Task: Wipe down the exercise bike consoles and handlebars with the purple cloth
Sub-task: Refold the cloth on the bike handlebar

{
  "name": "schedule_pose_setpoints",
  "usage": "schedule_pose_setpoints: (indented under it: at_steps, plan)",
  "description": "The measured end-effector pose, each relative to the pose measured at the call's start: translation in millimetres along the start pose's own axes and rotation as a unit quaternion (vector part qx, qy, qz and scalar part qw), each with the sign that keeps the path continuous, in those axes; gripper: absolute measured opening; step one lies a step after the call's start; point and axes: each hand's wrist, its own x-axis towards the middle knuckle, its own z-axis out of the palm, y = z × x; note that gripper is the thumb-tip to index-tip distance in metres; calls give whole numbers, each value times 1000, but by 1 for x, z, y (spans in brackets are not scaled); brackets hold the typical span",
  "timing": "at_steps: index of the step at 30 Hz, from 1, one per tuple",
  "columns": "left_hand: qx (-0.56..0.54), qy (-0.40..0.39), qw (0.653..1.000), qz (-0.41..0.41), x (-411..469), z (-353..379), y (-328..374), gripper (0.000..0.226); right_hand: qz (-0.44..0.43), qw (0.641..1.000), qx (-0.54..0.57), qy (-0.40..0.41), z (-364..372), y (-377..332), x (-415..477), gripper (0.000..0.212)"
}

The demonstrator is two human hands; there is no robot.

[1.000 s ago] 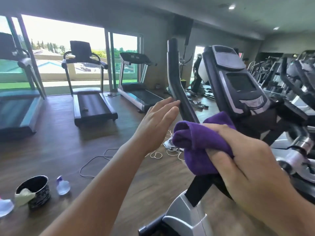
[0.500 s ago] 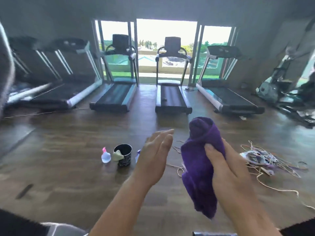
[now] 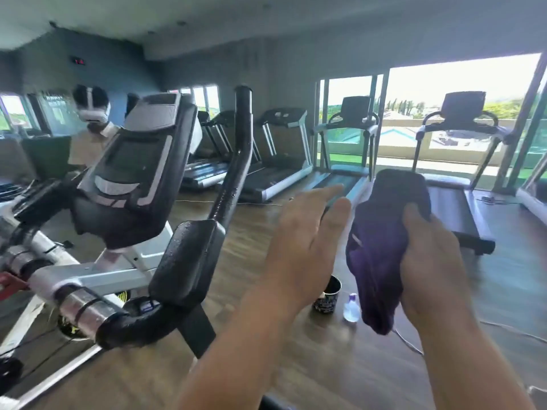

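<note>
Purple cloth [image 3: 381, 261]: one, bunched up, long axis roughly vertical, top end pointing up, loose end hanging down toward the floor [image 3: 340, 365]. It's in the air, right of the exercise bike, well apart from it and not touching it.

My right hand [image 3: 429, 261] grips the cloth at mid-length, fingers curled round it, thumb [image 3: 414, 213] pressed on the front. My left hand [image 3: 305, 241] holds nothing: fingers straight and close together, pointing up and right, tips just beside the cloth; can't tell if they touch it.

Bike: one console [image 3: 139, 161], tilted back, dark screen facing up. One handlebar post [image 3: 233, 161], long axis near upright, top leaning slightly right, droplets on it. One black arm pad [image 3: 186, 261] below it.

On the floor under my hands: one dark cup [image 3: 327, 297] and one small spray bottle [image 3: 352, 307], both upright, just beside each other.

Treadmills [image 3: 461, 161] in a row by the windows, at least four. One person [image 3: 91, 113] behind the console.
</note>
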Motion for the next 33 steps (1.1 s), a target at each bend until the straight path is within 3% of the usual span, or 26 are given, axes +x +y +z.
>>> schedule_pose_setpoints:
  at_steps: [9,15,21,24,27,29,31,33]
  plan:
    - [89,21,996,22,21,-133,26,46,20,993,91,-70,104,-25,24,33]
    - [182,7,981,69,75,-213,-35,49,-15,996,51,-69,180,-35,64,30]
    - [269,-45,959,79,144,-247,-112,68,-116,991,-64,5,237,-56,123,25]
    - [296,-59,947,106,177,-250,-141,72,-201,953,-222,-40,272,-60,150,24]
    - [313,-65,939,127,196,-243,-160,72,-294,872,-359,-154,288,-27,167,64]
    - [315,-52,937,141,200,-237,-169,69,-312,846,-400,-162,286,-12,166,75]
    - [308,-36,939,150,200,-234,-174,67,-348,815,-439,-150,282,-8,165,73]
    - [302,-29,939,159,200,-233,-177,68,-410,748,-504,-137,286,-14,173,68]
